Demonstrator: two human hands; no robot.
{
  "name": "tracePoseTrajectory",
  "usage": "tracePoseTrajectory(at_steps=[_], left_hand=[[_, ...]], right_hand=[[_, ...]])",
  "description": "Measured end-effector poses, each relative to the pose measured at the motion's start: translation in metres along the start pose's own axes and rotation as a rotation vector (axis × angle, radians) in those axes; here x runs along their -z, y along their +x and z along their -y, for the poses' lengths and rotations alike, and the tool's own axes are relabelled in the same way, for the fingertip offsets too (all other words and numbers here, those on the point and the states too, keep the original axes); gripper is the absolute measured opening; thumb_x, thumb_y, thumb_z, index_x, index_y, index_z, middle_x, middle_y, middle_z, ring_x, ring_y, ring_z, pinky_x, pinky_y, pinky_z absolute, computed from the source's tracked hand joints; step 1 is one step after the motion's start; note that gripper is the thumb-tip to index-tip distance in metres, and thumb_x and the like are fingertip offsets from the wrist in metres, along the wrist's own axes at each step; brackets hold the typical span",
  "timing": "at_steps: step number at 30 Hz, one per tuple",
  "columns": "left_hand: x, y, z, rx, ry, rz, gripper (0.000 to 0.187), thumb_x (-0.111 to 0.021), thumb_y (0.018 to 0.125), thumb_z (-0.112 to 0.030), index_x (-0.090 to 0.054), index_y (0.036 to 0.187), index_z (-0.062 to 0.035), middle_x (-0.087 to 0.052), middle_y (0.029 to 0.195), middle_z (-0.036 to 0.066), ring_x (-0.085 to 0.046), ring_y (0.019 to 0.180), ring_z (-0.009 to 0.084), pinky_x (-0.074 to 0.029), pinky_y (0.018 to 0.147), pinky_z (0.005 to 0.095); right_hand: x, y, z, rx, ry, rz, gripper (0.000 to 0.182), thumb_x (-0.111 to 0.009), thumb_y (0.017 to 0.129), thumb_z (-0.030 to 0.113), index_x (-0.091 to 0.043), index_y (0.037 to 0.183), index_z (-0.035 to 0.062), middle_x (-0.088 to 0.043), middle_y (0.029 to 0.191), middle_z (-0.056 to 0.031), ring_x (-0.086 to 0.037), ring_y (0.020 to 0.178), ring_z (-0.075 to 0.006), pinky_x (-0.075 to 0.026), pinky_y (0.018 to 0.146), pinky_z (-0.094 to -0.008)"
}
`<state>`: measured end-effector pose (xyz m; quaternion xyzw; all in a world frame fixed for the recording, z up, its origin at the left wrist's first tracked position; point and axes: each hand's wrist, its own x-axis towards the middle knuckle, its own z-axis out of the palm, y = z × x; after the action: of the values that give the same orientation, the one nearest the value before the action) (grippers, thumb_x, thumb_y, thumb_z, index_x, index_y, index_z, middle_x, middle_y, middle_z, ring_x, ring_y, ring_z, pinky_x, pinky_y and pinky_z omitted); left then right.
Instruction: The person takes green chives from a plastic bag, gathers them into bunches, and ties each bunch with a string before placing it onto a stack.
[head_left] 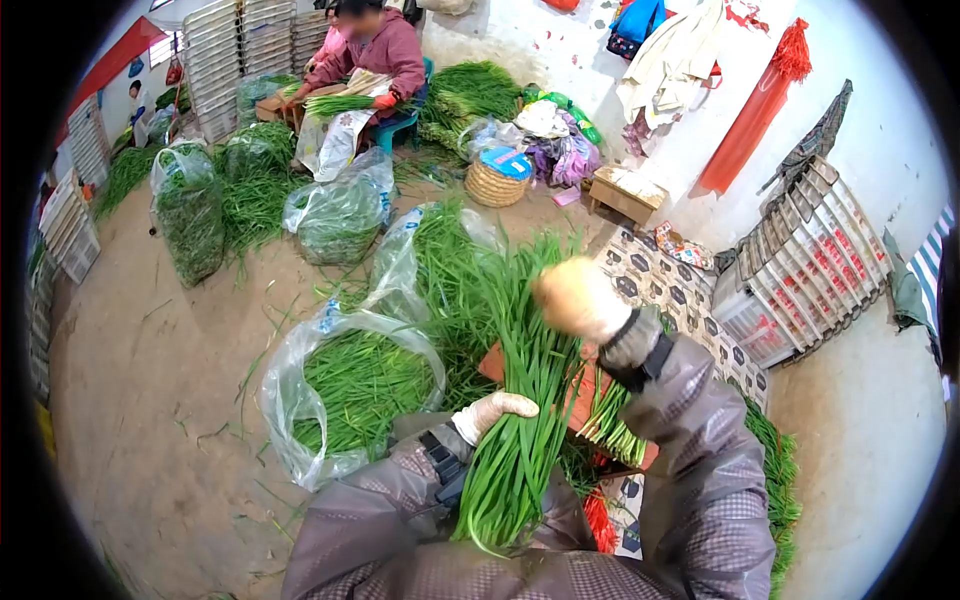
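My gloved left hand (492, 414) is closed around a long bundle of green leafy stalks (530, 370), thumb on top. The leaf ends hang down over my lap. My gloved right hand (582, 298) is raised beside the upper part of the bundle, blurred by motion, so its fingers cannot be made out. Beneath the bundle is a reddish board (582, 400), partly covered. Cut stalks with pale ends (615, 425) lie on it at the right. An open clear plastic bag (283, 420) full of green leaves stands to the left of my left hand.
Filled plastic bags (190, 215) stand at the upper left. Beyond them a person in a dark pink top (395, 50) sits handling stalks. A woven basket (497, 180), a small wooden stool (628, 193) and stacked white crates (800, 260) stand along the wall.
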<state>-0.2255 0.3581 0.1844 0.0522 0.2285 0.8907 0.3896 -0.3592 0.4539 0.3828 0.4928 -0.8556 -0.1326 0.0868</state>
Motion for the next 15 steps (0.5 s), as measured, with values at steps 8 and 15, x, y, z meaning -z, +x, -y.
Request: tracePoseTrajectory(at_steps=[8, 15], left_hand=[[0.006, 0.0, -0.001, 0.014, 0.006, -0.06, 0.04, -0.064, 0.079, -0.014, -0.063, 0.116, 0.0015, -0.071, 0.1, 0.015, -0.071, 0.081, 0.0259, -0.059, 0.077, 0.0395], [0.023, 0.002, 0.002, 0.063, -0.009, 0.011, 0.042, -0.062, 0.08, -0.013, -0.062, 0.118, 0.0025, -0.071, 0.103, 0.016, -0.071, 0.084, 0.0269, -0.058, 0.079, 0.04]], right_hand=[[0.017, 0.022, 0.006, 0.355, 0.091, -0.18, 0.021, -0.07, 0.073, 0.025, -0.077, 0.092, 0.022, -0.068, 0.077, -0.0083, -0.067, 0.073, -0.0295, -0.053, 0.068, -0.0434], [-0.03, 0.038, 0.039, 0.358, -0.296, -0.2, 0.011, -0.062, 0.07, 0.016, -0.072, 0.066, 0.014, -0.068, 0.067, -0.0049, -0.067, 0.067, -0.0247, -0.05, 0.062, -0.0384]])
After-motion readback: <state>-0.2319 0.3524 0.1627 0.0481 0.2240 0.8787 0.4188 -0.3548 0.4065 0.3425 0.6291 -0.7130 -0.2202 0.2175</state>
